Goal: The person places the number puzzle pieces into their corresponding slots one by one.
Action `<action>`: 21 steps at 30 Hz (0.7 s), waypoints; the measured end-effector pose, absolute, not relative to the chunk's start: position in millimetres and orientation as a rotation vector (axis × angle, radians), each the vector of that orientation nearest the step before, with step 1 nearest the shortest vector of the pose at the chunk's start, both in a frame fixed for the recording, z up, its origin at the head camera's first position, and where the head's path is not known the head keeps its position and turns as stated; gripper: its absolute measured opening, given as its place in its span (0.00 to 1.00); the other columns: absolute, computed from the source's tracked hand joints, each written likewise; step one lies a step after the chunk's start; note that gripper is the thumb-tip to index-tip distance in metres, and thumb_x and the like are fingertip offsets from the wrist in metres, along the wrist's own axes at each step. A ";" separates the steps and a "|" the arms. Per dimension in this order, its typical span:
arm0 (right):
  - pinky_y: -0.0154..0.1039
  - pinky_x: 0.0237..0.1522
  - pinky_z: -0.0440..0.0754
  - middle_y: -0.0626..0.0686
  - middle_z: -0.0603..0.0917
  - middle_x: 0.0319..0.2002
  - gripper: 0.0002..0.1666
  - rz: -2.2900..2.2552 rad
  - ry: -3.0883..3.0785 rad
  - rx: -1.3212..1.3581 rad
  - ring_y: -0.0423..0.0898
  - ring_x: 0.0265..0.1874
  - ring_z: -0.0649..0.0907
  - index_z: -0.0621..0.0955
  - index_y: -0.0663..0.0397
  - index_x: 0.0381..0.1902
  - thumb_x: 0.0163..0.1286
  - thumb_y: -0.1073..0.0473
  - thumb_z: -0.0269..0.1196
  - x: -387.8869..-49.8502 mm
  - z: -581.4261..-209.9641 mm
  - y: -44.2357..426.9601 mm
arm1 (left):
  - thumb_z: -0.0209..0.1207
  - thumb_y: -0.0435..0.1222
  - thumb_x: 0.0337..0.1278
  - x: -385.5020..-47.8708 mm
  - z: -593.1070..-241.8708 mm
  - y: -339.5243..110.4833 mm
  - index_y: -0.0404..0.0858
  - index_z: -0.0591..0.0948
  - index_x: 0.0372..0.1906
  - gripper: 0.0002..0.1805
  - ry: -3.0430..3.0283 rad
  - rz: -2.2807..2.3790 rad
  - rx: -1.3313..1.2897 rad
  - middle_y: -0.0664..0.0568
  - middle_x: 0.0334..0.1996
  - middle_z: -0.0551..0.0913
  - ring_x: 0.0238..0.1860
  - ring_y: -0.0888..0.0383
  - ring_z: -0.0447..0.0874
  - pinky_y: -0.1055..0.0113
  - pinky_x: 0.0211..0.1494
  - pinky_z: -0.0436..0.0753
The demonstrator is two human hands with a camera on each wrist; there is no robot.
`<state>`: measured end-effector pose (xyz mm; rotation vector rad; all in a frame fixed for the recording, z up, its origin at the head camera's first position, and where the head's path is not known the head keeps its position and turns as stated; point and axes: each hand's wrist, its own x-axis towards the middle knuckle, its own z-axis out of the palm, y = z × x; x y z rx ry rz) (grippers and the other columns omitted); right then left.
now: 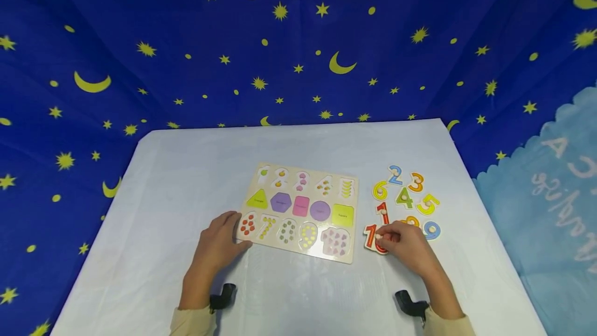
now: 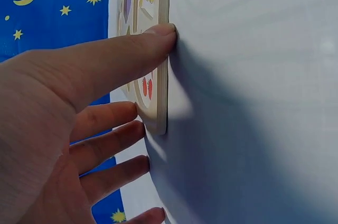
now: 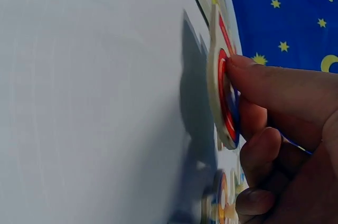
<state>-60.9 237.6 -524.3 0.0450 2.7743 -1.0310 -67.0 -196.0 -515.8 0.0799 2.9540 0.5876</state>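
One no. 10 (image 1: 370,236) in R hand (image 1: 409,247)

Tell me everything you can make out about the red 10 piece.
The red 10 is a flat, fairly thick cutout, its pale edge wood-like, its red digits bordered in a lighter tone. The right hand pinches it at or near its small pale knob, hiding part of the zero. A separated shadow suggests it is lifted off the white tabletop. From overhead, it appears right of the puzzle board.

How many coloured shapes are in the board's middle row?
5, left to right across the board: yellow triangle, purple hexagon, pink rectangle, purple circle, yellow square. None looks hidden.
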 end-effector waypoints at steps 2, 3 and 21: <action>0.36 0.25 0.70 0.46 0.77 0.26 0.10 -1.035 2.776 0.045 0.45 0.26 0.73 0.87 0.51 0.36 0.54 0.59 0.73 -59.1 -526.0 235.0 | 0.74 0.44 0.39 -65.1 -516.4 -196.6 0.30 0.73 0.62 0.43 2.955 0.578 0.085 0.38 0.62 0.71 0.62 0.40 0.67 0.39 0.58 0.69; 0.36 0.25 0.70 0.46 0.78 0.26 0.10 -1.034 2.779 0.047 0.45 0.27 0.73 0.87 0.50 0.36 0.54 0.59 0.73 -58.3 -526.8 233.8 | 0.74 0.44 0.39 -64.5 -516.7 -196.6 0.30 0.73 0.62 0.42 2.953 0.577 0.086 0.38 0.61 0.71 0.62 0.40 0.67 0.39 0.58 0.69; 0.35 0.22 0.70 0.45 0.75 0.23 0.09 -1.068 2.752 -0.033 0.43 0.22 0.73 0.86 0.50 0.34 0.53 0.59 0.73 -64.8 -515.0 208.8 | 0.74 0.44 0.40 -69.2 -510.0 -194.8 0.30 0.73 0.62 0.42 2.951 0.576 0.100 0.38 0.62 0.71 0.63 0.40 0.67 0.37 0.56 0.68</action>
